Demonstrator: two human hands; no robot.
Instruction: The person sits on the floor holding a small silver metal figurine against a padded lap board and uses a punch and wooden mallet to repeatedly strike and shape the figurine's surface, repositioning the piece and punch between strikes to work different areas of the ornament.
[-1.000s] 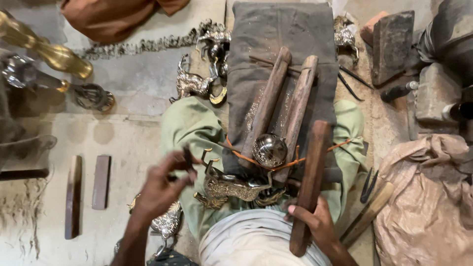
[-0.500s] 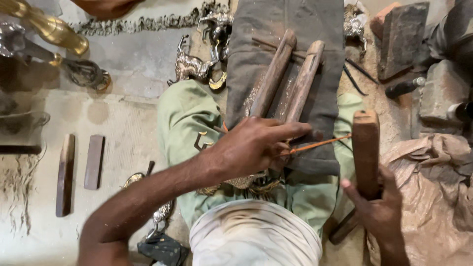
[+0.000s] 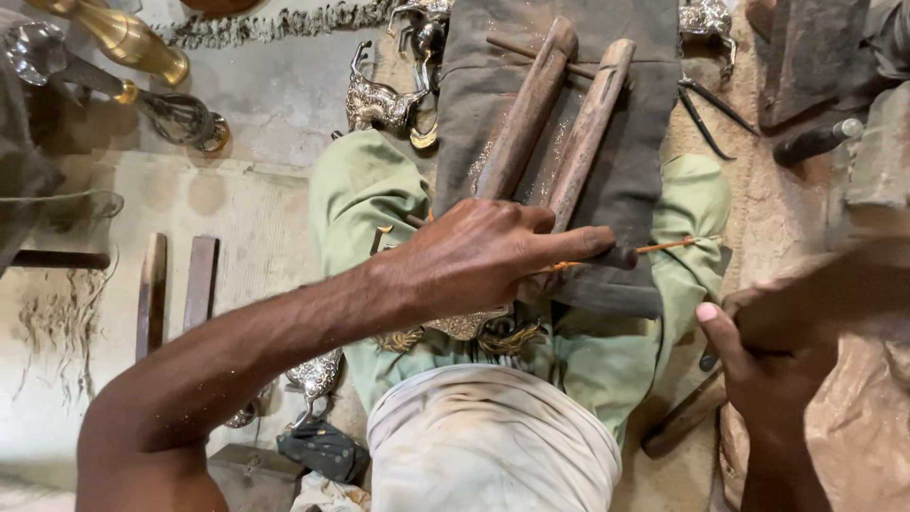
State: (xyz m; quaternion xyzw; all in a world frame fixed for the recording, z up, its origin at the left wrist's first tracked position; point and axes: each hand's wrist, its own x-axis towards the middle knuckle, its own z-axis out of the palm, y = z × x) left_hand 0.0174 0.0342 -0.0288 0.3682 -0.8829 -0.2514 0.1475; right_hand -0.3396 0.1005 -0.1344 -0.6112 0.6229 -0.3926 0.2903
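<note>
- Sitting on dusty workshop floor [image 3: 265,180], dark cloth [image 3: 493,85] covering lap.
- Left hand [image 3: 474,261] now pressing closed over ornate brass piece [image 3: 474,327] beside wooden rods [image 3: 555,123].
- Right hand [image 3: 773,356], newly raised, gripping blurred wooden mallet [image 3: 834,284].

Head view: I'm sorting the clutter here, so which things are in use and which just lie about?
In use:
left hand on thin tool
right hand gripping blurred wooden piece
two wooden rods
dark cloth

Lying about:
brass vase
metal deer figure
two wooden strips
</note>
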